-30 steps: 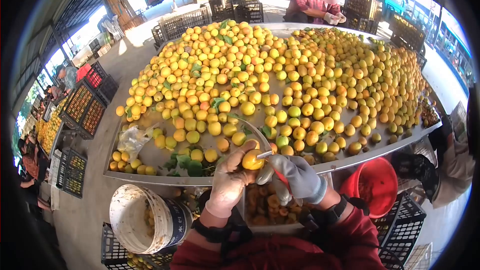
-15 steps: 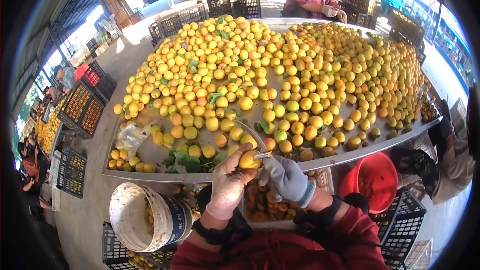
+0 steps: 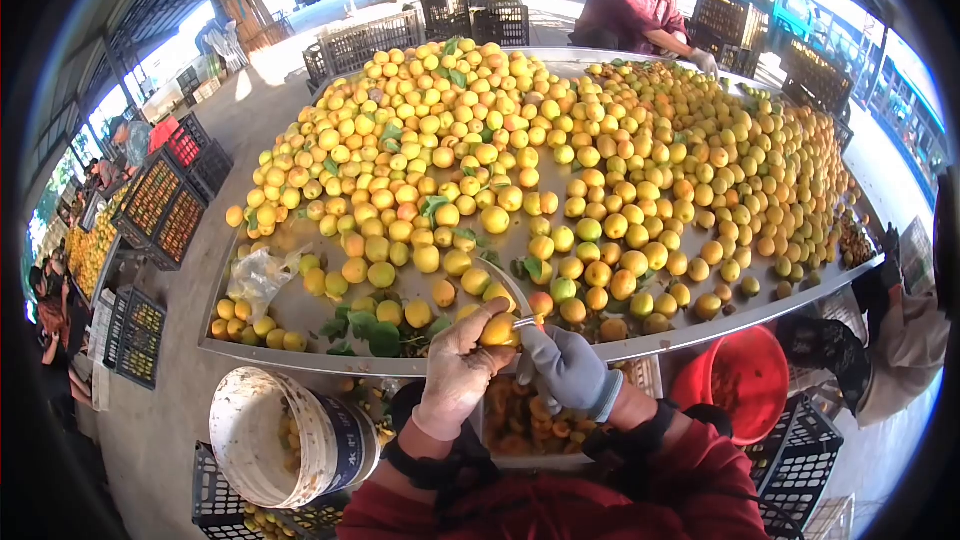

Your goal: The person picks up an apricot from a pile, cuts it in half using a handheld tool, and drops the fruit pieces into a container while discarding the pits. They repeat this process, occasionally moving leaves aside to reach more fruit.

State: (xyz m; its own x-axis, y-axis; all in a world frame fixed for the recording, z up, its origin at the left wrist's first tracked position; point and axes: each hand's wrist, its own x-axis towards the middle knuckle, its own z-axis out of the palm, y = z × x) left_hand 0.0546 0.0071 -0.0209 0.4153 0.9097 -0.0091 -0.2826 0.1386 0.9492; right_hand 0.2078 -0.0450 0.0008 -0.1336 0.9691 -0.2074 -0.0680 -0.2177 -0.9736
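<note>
Steel table [image 3: 300, 355] w/ fruit heap [image 3: 560, 140], open shed. L hand [image 3: 455, 370] grips apricot [image 3: 498, 330] at near edge; gloved R hand [image 3: 565, 370] clenches blade [image 3: 527, 321] against it. Prob best: steady fruit, follow seam, thumb clear.

Pale printed characters on the dark blue band of a grimy white plastic bucket [image 3: 345, 445], just below the near rim of the grey metal counter [image 3: 300, 360]: turned sideways, too small and blurred to read. No legible lettering, brand, number or sign on the black plastic lattice crates [image 3: 160, 210] at left, nor on the red plastic bucket [image 3: 745, 380] at right.
</note>
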